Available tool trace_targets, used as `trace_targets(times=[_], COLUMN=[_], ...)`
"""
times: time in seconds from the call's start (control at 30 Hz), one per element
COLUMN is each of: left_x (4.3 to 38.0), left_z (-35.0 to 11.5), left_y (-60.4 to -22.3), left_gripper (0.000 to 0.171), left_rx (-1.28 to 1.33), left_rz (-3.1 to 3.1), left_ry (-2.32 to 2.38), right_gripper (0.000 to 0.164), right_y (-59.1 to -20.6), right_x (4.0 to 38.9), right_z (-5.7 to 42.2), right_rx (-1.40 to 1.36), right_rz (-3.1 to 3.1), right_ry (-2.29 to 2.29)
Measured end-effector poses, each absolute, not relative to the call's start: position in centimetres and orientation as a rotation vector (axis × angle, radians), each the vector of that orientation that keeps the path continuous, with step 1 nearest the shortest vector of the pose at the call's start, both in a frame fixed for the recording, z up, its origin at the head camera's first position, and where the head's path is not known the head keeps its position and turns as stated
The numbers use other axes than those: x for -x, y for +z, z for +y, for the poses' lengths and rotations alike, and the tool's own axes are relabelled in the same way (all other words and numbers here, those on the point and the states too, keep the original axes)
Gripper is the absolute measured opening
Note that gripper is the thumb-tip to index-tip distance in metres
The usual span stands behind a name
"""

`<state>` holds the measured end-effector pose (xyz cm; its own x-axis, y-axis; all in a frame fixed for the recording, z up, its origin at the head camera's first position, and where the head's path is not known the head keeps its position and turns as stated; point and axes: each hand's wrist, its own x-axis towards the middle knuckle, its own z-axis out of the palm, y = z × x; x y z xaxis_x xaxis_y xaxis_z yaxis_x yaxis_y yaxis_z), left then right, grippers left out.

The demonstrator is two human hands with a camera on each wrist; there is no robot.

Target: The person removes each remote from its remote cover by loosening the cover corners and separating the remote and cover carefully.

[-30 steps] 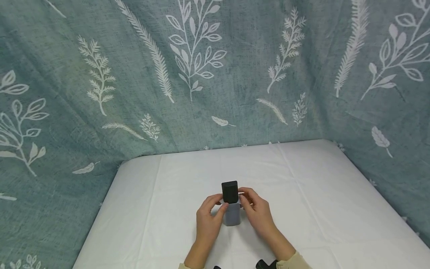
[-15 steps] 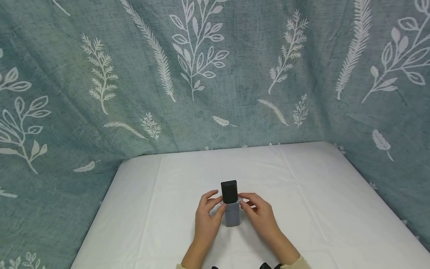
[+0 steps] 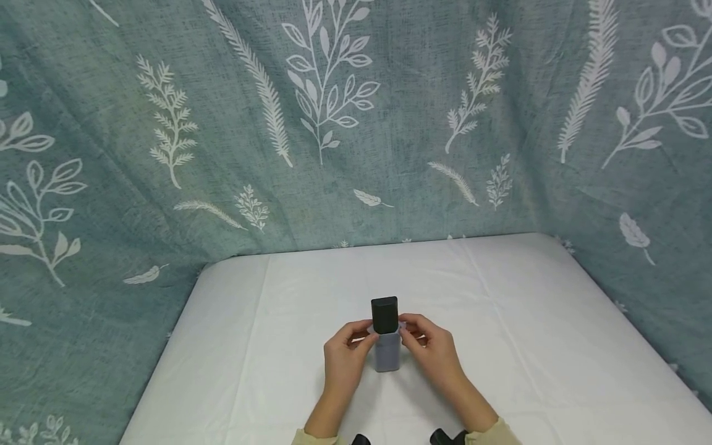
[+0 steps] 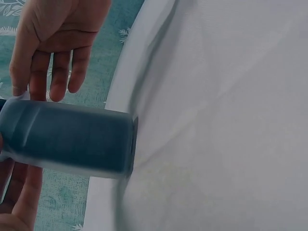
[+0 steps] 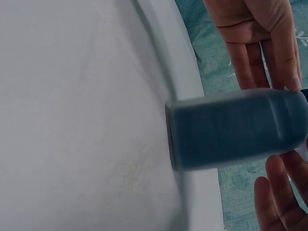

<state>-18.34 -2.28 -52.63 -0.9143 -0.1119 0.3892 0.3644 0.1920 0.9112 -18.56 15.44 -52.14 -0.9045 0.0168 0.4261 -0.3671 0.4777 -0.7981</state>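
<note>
A grey bottle (image 3: pixel 387 353) with a tall black cap (image 3: pixel 385 315) stands upright between my hands in the head view; whether its base touches the table I cannot tell. A thin whitish strip (image 3: pixel 402 327) shows at both sides of its neck. My left hand (image 3: pixel 343 358) pinches the strip at the left side between thumb and fingers. On the other side my right hand (image 3: pixel 435 352) pinches its right end. In the left wrist view the bottle body (image 4: pixel 72 139) looks dark blue and lies sideways across the picture. The right wrist view shows the strip's edge (image 5: pixel 302 152) beside the neck.
A white cloth (image 3: pixel 300 296) covers the table. Behind it and along both sides hangs a green-blue curtain (image 3: pixel 389 136) with white leaf prints. Black wrist-camera parts (image 3: pixel 440 437) show near the sleeves at the bottom edge.
My left fingers spread half a second ago and have drawn together again at the neck. The bottle has shifted slightly right. My right hand stays at its side of the neck.
</note>
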Motion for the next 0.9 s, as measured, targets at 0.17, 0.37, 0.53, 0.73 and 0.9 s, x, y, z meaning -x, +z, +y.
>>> trace_targets(times=[0.17,0.37,0.53,0.73,0.9], left_x=[19.2,20.0,20.2,20.4,20.6], left_z=[-1.9,-1.8,-1.5,-1.1,-1.1], left_y=[-52.3,-52.0,-52.1,-52.2,-52.1], left_gripper=[0.025,0.03,0.024,0.013,0.011], left_rx=[0.239,0.232,0.173,0.117,0.117], left_rz=[-2.084,-2.07,-2.082,-2.135,-2.171], left_ry=[-1.787,-1.826,-1.845,-1.727,-1.662], right_gripper=[0.024,0.024,0.023,0.019,0.018], right_y=[-51.9,-51.7,-51.8,-52.0,-52.2], right_x=[19.2,19.7,19.9,20.1,20.3], right_z=[15.6,15.5,15.4,15.3,15.2], right_rx=[-0.28,-0.293,-0.259,-0.222,-0.221], right_rz=[-2.339,-2.322,-2.327,-2.319,-2.302], right_ry=[1.413,1.431,1.425,1.4,1.392])
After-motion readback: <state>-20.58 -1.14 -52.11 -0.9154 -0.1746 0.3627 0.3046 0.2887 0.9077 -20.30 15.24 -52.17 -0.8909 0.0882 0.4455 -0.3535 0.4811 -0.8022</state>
